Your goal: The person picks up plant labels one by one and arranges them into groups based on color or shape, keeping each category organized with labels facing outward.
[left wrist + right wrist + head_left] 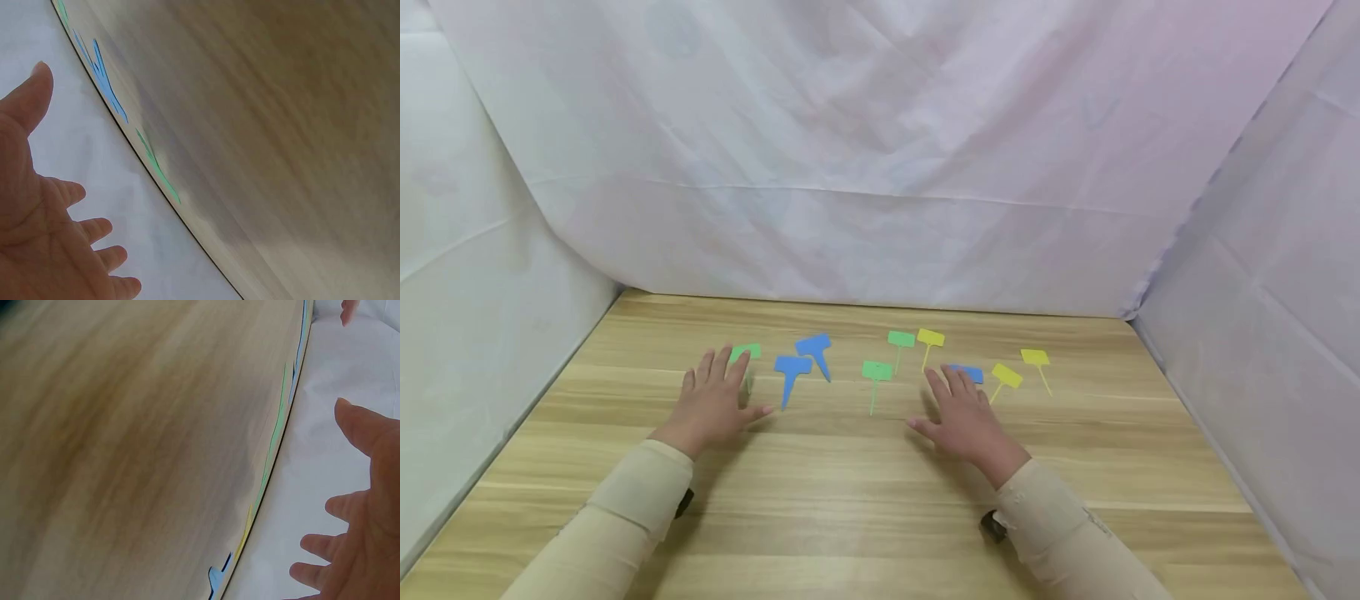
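Note:
T-shaped plant labels lie flat on the wooden table (pixel 820 508). My left hand (pixel 711 408), fingers spread, holds nothing and partly covers a green plant label (pixel 747 351). Just right of it are two blue plant labels, one nearer (pixel 792 367) and one farther (pixel 814 345). Two green plant labels, one nearer (pixel 877 370) and one farther (pixel 901 338), lie between the hands. My right hand (pixel 966 423) also has spread fingers and nothing in it, partly hiding a third blue plant label (pixel 970 373). Around it are three yellow plant labels: far (pixel 931 337), near (pixel 1007 375) and rightmost (pixel 1035 357).
A white cloth backdrop (pixel 865 242) hangs along the table's far edge. White cloth walls stand at the left (pixel 490 250) and right (pixel 1247 317). A small black object sits at each sleeve cuff.

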Demonstrator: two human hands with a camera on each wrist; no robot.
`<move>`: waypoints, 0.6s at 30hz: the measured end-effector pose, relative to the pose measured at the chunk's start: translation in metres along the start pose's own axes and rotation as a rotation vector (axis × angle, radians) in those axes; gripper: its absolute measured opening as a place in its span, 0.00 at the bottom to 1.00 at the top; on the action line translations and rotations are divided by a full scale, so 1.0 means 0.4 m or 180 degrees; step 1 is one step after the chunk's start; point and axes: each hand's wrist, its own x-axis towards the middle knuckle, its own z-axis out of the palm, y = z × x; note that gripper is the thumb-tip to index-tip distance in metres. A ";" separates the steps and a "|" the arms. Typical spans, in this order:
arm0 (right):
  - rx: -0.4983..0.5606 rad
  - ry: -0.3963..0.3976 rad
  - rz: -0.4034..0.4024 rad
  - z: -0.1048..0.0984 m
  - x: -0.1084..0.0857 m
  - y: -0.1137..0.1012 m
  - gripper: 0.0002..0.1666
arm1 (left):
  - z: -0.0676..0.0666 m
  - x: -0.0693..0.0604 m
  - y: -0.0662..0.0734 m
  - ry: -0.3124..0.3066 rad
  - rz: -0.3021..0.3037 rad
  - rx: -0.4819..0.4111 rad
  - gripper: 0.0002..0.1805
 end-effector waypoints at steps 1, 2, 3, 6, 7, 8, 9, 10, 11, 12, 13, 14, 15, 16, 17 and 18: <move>0.0020 0.0028 -0.0020 0.001 0.001 -0.002 0.51 | -0.001 0.000 -0.001 -0.0002 0.0007 -0.0012 0.51; 0.0032 0.0051 -0.0033 0.002 0.002 -0.003 0.51 | -0.002 0.001 -0.003 -0.0004 0.0015 -0.0022 0.51; 0.0037 0.0073 -0.0045 0.003 0.003 -0.004 0.51 | -0.002 0.002 -0.004 -0.0007 0.0023 -0.0030 0.51; 0.0039 0.0113 -0.0078 0.005 0.007 -0.008 0.51 | -0.001 0.005 -0.009 -0.0012 0.0035 -0.0063 0.51; 0.0030 0.0116 -0.0092 0.004 0.009 -0.009 0.51 | -0.001 0.007 -0.011 -0.0004 0.0045 -0.0065 0.50; 0.0015 0.0113 -0.0105 0.006 0.011 -0.010 0.52 | 0.000 0.010 -0.014 0.0000 0.0053 -0.0071 0.50; 0.0001 0.0105 -0.0113 0.007 0.013 -0.012 0.52 | 0.001 0.012 -0.015 0.0004 0.0056 -0.0082 0.50; -0.0003 0.0103 -0.0126 0.008 0.016 -0.013 0.52 | 0.002 0.014 -0.018 0.0011 0.0062 -0.0091 0.49; -0.0017 0.0096 -0.0136 0.010 0.019 -0.013 0.52 | 0.003 0.017 -0.021 0.0020 0.0071 -0.0088 0.49; -0.0018 0.0091 -0.0142 0.011 0.022 -0.014 0.52 | 0.004 0.019 -0.023 0.0028 0.0082 -0.0087 0.49; -0.0014 0.0086 -0.0142 0.011 0.025 -0.015 0.52 | 0.005 0.022 -0.025 0.0028 0.0089 -0.0087 0.49; -0.0014 0.0078 -0.0142 0.013 0.029 -0.016 0.52 | 0.005 0.024 -0.028 0.0027 0.0095 -0.0093 0.48; -0.0003 0.0074 -0.0141 0.014 0.032 -0.018 0.52 | 0.005 0.027 -0.030 0.0033 0.0106 -0.0087 0.48; 0.0018 0.0072 -0.0145 0.015 0.036 -0.020 0.52 | 0.005 0.029 -0.032 0.0033 0.0118 -0.0081 0.48; 0.0018 0.0057 -0.0148 0.017 0.040 -0.022 0.52 | 0.005 0.032 -0.034 0.0029 0.0124 -0.0076 0.48; 0.0027 0.0039 -0.0147 0.017 0.043 -0.025 0.52 | 0.004 0.034 -0.036 0.0025 0.0125 -0.0080 0.47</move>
